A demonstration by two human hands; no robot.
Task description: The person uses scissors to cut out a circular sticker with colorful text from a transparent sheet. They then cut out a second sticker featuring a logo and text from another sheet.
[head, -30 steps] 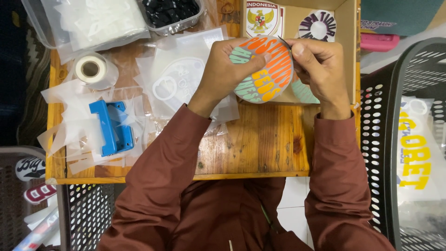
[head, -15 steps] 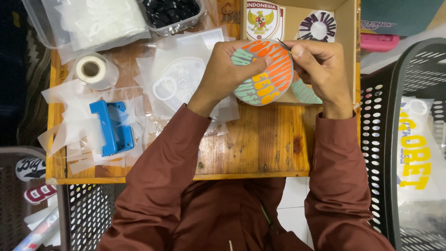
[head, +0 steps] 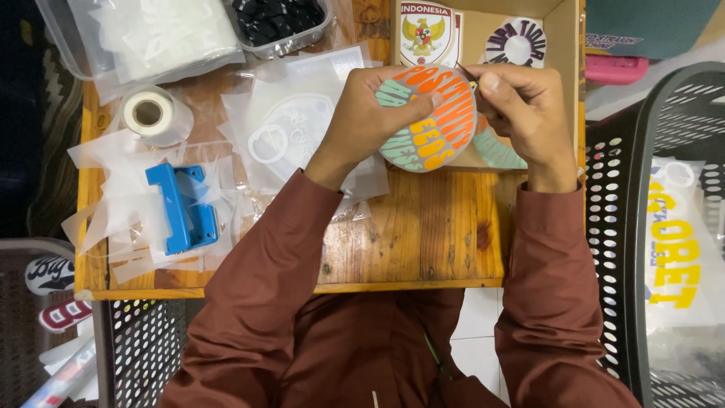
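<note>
Over the small wooden table (head: pixel 423 242), my left hand (head: pixel 362 113) grips a round sticker (head: pixel 434 125) printed with orange, yellow and green lettering, thumb on its face. My right hand (head: pixel 521 113) pinches the sticker's upper right edge with finger and thumb. A second round sticker with green edging (head: pixel 498 155) lies under my right hand, mostly hidden. Both sleeves are dark red.
A cardboard box (head: pixel 563 45) behind my hands holds a crest sticker (head: pixel 427 34) and a round dark sticker (head: pixel 516 44). Clear plastic sleeves (head: pixel 294 113), a tape roll (head: pixel 149 113) and a blue tool (head: pixel 181 208) lie at left. Black mesh baskets (head: pixel 627 227) flank the table.
The round sticker has tilted and shifted slightly while my right fingers work along its upper edge. Both hands stay in nearly the same place.
</note>
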